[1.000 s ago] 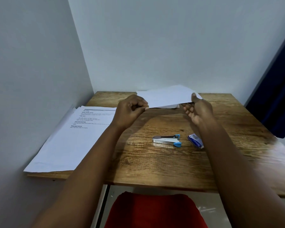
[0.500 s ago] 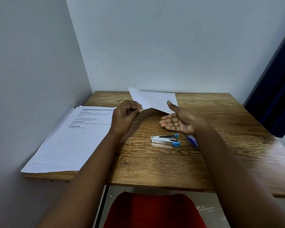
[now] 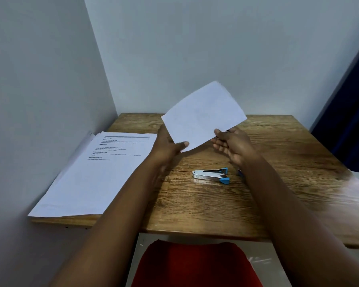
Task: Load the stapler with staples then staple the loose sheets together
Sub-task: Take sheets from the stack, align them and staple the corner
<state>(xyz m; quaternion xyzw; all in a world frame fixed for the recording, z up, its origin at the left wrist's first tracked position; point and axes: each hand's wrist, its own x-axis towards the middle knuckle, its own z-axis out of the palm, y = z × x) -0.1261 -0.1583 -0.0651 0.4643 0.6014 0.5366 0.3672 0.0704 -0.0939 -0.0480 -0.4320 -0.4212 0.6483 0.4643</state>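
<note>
- A pale-walled corner holds a wooden table [image 3: 278,204], its grain running crosswise below both forearms; a red seat [image 3: 195,266] shows under the near edge.
- A stack of printed pages [image 3: 95,175] lies flat on the table, outboard of the left forearm and against the wall. Thin and limp, it would likely fan out if taken by one corner.
- The loose sheets [image 3: 203,114] are raised off the table, tilted, between the two hands. They look light and floppy, and probably need squaring before any stapling.
- The left hand [image 3: 166,148] pinches their lower corner, thumb on top and fingers beneath.
- The right hand [image 3: 230,141] meets their lower right edge; its fingers are loosely bent, and I cannot tell whether it grips or only steadies.
- The stapler [image 3: 211,175], small, metal, with blue tips, lies on the table below and between the hands, apart from both. It is rigid and light, judged best taken across its long sides.
- A small blue object [image 3: 239,172] peeks out just inboard of the right forearm, mostly hidden.
</note>
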